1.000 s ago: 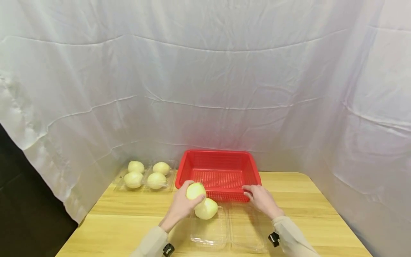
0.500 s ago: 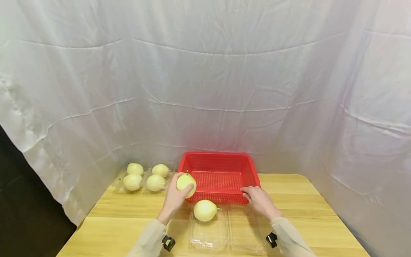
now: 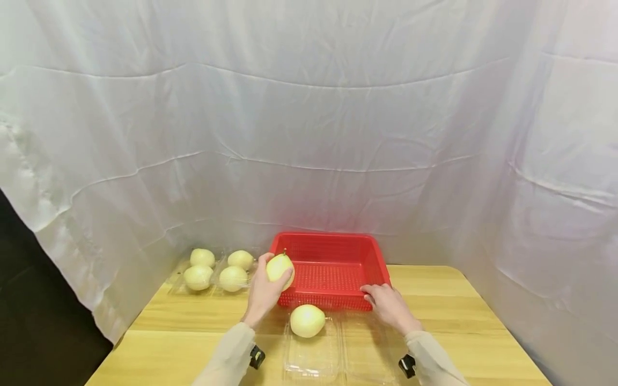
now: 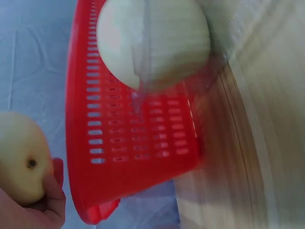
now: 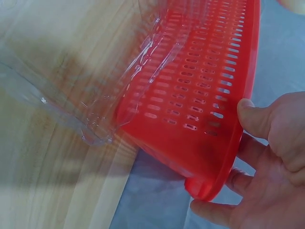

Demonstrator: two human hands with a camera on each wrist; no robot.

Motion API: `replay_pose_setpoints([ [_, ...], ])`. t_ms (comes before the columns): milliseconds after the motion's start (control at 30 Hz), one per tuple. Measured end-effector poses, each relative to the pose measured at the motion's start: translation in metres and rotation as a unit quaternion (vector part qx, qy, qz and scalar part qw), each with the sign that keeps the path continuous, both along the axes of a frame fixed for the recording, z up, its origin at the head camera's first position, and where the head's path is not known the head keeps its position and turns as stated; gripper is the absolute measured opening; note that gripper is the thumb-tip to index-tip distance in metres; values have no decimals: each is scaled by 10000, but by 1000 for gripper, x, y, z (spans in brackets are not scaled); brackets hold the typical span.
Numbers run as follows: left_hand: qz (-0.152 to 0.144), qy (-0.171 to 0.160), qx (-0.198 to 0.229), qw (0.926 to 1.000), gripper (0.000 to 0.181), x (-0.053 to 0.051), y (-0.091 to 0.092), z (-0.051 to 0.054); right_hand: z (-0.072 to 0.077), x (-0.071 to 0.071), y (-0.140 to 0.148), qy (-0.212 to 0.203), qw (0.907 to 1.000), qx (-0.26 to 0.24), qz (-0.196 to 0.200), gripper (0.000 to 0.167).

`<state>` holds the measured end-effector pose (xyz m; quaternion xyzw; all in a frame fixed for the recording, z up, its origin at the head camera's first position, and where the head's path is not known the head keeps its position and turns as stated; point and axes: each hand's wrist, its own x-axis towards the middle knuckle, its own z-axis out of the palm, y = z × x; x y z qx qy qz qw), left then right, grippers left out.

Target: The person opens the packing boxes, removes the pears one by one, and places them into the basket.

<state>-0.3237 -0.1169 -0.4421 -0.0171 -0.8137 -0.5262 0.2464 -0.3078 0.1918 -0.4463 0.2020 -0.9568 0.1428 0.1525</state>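
Observation:
My left hand (image 3: 263, 292) grips a pale yellow pear (image 3: 280, 268), stem up, near the basket's front left corner. The same held pear (image 4: 21, 157) shows its underside in the left wrist view. With thumb and fingers, my right hand (image 3: 388, 306) holds the rim of a red plastic basket (image 3: 328, 300) at the front right corner; in the right wrist view the thumb (image 5: 255, 119) lies on the rim. Only the basket's perforated floor shows inside it. In front stands an open clear plastic clamshell box (image 3: 314, 364) with one pear (image 3: 307, 320) in its left half.
Left of the basket, clear plastic boxes hold several pears (image 3: 198, 277). The light wooden table (image 3: 463, 343) runs to a rounded far right corner. White cloth (image 3: 338, 134) hangs behind and at both sides.
My left hand has lifted the pear away from the one in the box, moving left and back toward the basket's left corner. The right hand stays at the basket rim.

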Motion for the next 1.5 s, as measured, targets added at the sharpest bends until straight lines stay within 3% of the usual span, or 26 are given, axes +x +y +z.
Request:
replay_pose_setpoints([
  [233,305,97,-378,9988,66,-7,-2,-3,-4,0,-2,62,10000,-30,47,20],
  [467,159,260,-455,9985,72,-12,-2,-9,-5,-1,-6,276,9995,-95,146,18],
  [600,208,308,-863,9956,75,-18,-1,-12,-6,-3,-6,271,9994,-131,182,18],
  [800,234,754,-1546,9848,69,-28,-1,-13,-3,-7,-5,457,9980,-216,383,17],
  [1000,112,1083,-1924,9753,58,-41,-2,-8,4,-12,-3,258,9989,-221,310,18],
  [1167,-114,1247,-2260,9660,59,-43,2,-10,7,-12,3,153,9991,-142,371,19],
  [1400,-187,1581,-2541,9540,54,-46,8,-9,12,-12,8,88,9992,-146,371,20],
  [1500,-270,1717,-2783,9446,51,-45,6,-9,10,-10,8,61,9992,-111,370,21],
])
